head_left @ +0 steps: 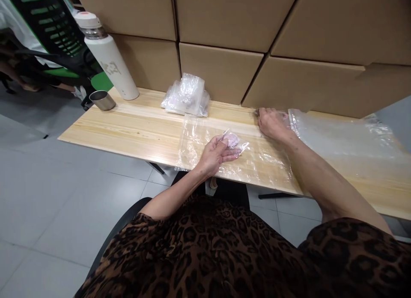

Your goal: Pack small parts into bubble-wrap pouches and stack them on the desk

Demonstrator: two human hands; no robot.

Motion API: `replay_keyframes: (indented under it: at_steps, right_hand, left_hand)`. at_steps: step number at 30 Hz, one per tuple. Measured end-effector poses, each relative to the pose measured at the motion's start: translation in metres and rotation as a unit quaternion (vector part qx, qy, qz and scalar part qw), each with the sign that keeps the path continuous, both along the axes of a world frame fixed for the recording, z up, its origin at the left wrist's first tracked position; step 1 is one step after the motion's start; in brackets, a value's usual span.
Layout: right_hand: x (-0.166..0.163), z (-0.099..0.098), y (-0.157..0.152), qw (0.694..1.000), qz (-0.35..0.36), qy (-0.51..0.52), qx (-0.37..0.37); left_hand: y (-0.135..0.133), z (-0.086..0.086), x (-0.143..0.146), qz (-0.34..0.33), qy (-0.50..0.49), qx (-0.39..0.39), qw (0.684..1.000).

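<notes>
Your left hand (214, 154) pinches a small pink-filled packet (231, 140) with its fingers, mid-tabletop (128, 126). Your right hand (272, 122), at 2 o'clock, presses flat on clear plastic sheets (337, 137). Finished-looking packets pile (187, 95) at 11 o'clock; this one unfinished.

Packing workroom or stockroom: stacked cardboard cartons (224, 19) behind wooden table (135, 131), pile of filled plastic bags (186, 96), tiled floor (48, 191).
</notes>
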State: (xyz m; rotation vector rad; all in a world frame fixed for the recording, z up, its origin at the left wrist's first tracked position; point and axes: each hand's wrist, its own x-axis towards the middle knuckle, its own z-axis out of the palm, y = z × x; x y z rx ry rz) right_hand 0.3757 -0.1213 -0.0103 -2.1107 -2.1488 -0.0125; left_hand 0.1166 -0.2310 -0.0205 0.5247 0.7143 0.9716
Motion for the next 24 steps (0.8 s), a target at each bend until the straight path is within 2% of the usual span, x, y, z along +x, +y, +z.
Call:
replay_keyframes:
  at_steps: [4,6,7,9,11,14,19,24]
  right_hand:
    - [0.004,0.026,-0.011,0.993,-0.066,0.077,0.055]
    - [0.003,0.045,-0.029,0.970,-0.034,0.219,0.098]
    - [0.000,0.055,-0.041,0.944,0.007,0.312,0.104]
    - [-0.008,0.070,-0.069,0.884,0.108,0.453,0.033]
    - [-0.020,0.078,-0.093,0.850,0.154,0.499,-0.066]
    - [-0.039,0.072,-0.112,0.836,0.158,0.502,-0.155]
    - [-0.055,0.049,-0.112,0.823,0.137,0.525,-0.167]
    - [-0.054,0.046,-0.112,0.825,0.130,0.519,-0.181]
  left_hand:
    - [0.000,-0.004,0.001,0.018,-0.003,0.001,1.000]
    - [0.000,-0.005,0.002,0.025,0.001,0.006,1.000]
    - [-0.001,-0.006,0.003,0.026,0.004,0.011,1.000]
    - [-0.001,-0.008,0.004,0.025,0.015,0.028,0.999]
    - [-0.003,-0.009,0.005,0.021,0.031,0.055,0.998]
    - [-0.005,-0.012,0.006,0.011,0.046,0.095,0.994]
    - [-0.006,-0.017,0.006,-0.008,0.054,0.133,0.990]
    - [-0.007,-0.020,0.005,-0.026,0.055,0.176,0.982]
